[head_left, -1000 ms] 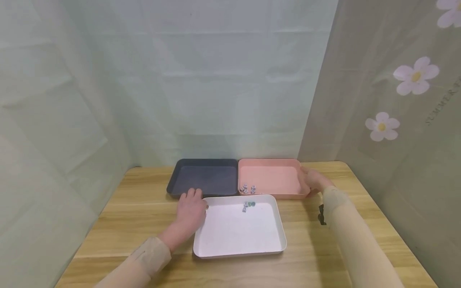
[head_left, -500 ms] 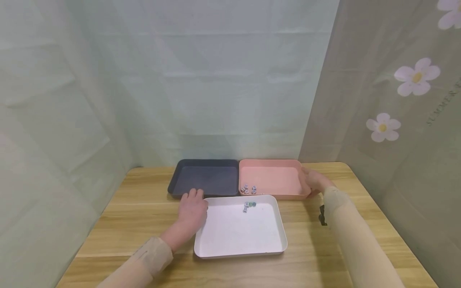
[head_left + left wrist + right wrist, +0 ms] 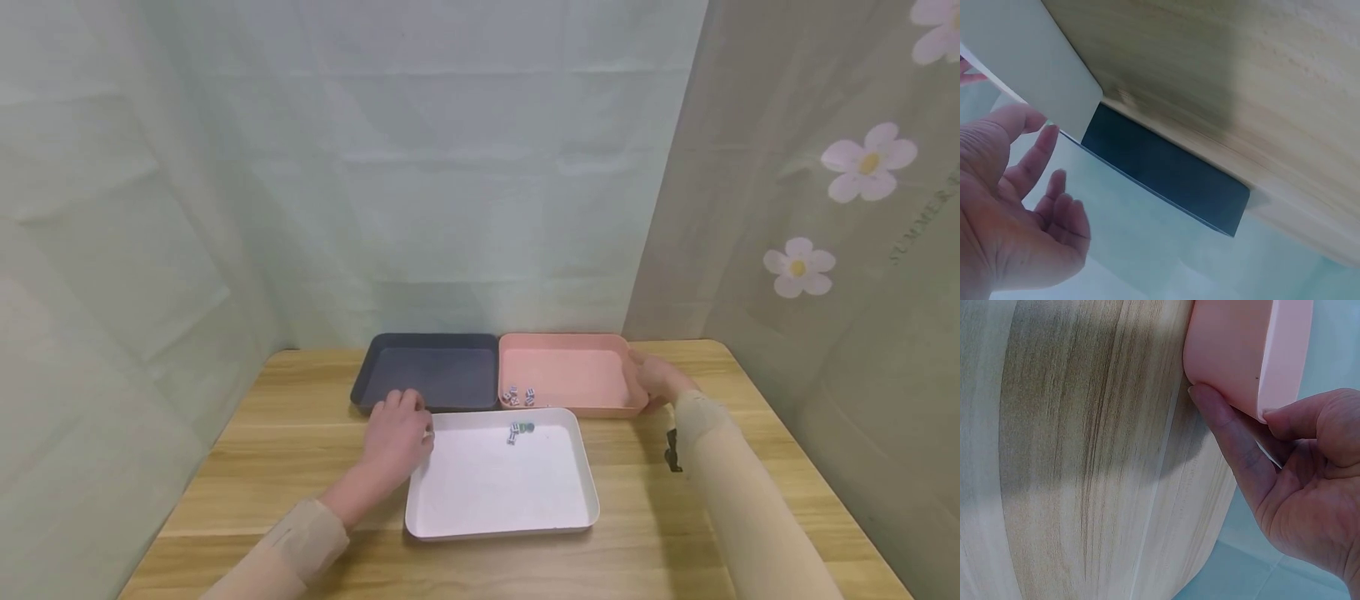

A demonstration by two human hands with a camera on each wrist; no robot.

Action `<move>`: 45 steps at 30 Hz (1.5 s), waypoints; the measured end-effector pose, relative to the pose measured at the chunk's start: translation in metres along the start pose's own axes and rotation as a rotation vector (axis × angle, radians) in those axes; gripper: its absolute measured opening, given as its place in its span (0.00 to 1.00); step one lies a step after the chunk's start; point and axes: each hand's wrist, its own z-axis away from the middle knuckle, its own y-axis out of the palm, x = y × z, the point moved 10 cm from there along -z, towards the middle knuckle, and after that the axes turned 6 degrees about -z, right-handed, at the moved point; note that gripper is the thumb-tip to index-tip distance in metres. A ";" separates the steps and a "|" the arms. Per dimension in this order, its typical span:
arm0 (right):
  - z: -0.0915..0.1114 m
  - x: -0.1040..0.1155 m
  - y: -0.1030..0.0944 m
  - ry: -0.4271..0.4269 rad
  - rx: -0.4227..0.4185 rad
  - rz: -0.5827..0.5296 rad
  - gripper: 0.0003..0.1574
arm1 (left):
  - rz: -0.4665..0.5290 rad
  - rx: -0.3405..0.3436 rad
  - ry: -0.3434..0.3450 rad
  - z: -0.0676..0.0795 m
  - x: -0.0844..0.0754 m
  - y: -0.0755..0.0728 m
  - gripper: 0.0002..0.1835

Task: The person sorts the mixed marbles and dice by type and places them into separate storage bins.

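My left hand (image 3: 396,433) is at the back left corner of a shallow white tray (image 3: 491,500), its fingers loosely bent. In the left wrist view the thumb and index fingertips (image 3: 1052,132) lie close together right at the rim of that tray. My right hand (image 3: 656,377) holds the right end of a pink tray (image 3: 585,367). The right wrist view shows its thumb at the rim and a finger under the corner of the pink tray. Several small dice (image 3: 512,395) lie in the pink tray's front left corner. White dice (image 3: 513,432) and green pieces (image 3: 527,427) lie near the white tray's back edge.
A dark blue tray (image 3: 431,371) stands left of the pink one, side by side, behind the white tray. A small black object (image 3: 672,452) lies under the right sleeve. Pale curtains (image 3: 465,183) hang behind the wooden table (image 3: 285,450).
My left hand has shifted slightly left at the white tray's corner, its fingers bending a little more. The right hand keeps its hold on the pink tray. The trays show no clear movement.
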 end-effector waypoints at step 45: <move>-0.005 -0.004 -0.002 -0.004 0.005 -0.024 0.38 | 0.398 -0.284 -0.003 -0.026 0.044 -0.087 0.03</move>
